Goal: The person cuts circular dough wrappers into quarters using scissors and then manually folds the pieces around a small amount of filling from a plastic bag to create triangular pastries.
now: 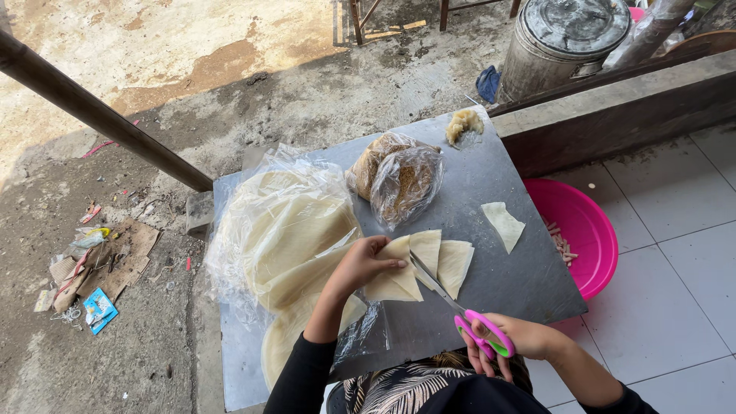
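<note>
Closest to the camera, over the person's patterned lap, the right hand is curled closed through the pink-and-green handles of a pair of scissors. The thin metal blades run up and to the left, with the tips reaching into a folded pale wrapper sheet on the grey metal tabletop. The left hand, in a black sleeve, presses down on that sheet, fingers bent over its near-left edge and thumb on top, pinning it flat rather than lifting it. The sheet fans out in wedge-shaped layers just right of the hand.

Left of the hands lies a tall stack of round wrappers half inside a loose clear plastic bag; its lower rounds spill toward the table's near edge. A single cut wedge of wrapper lies apart on the right side of the table. Further back, two clear bags of brownish filling lean together, and a small yellowish lump, perhaps dough or filling, sits at the far corner.

Beside the table on the right, on the white tiled floor, stands a pink plastic basin with a few small pieces inside. Beyond it are a wooden ledge, a lidded metal drum, and bare dirt ground with litter at the left.
</note>
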